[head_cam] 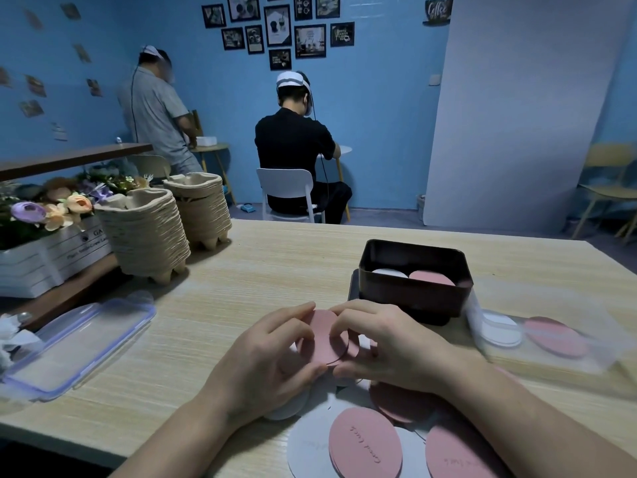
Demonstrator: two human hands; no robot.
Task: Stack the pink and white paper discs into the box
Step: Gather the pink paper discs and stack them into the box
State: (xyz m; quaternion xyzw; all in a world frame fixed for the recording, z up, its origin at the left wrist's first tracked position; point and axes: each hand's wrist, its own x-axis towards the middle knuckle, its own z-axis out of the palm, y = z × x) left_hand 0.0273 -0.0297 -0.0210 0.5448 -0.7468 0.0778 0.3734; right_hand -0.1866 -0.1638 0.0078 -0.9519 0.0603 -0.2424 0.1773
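Observation:
My left hand point(272, 360) and my right hand point(389, 350) together pinch a small bunch of pink paper discs point(322, 338) just above the table, in front of the dark box point(412, 294). Inside the box lie a white disc stack point(389, 272) on the left and a pink disc stack point(432, 278) on the right. Loose pink discs point(365, 446) and white discs point(306, 439) overlap in a pile at the table's near edge, below my wrists.
A clear bag point(537, 336) holding white and pink discs lies right of the box. A clear plastic lid point(76, 346) rests at the left. Two stacks of pulp trays point(148, 232) and a flower crate point(44, 250) stand far left. Two people work beyond the table.

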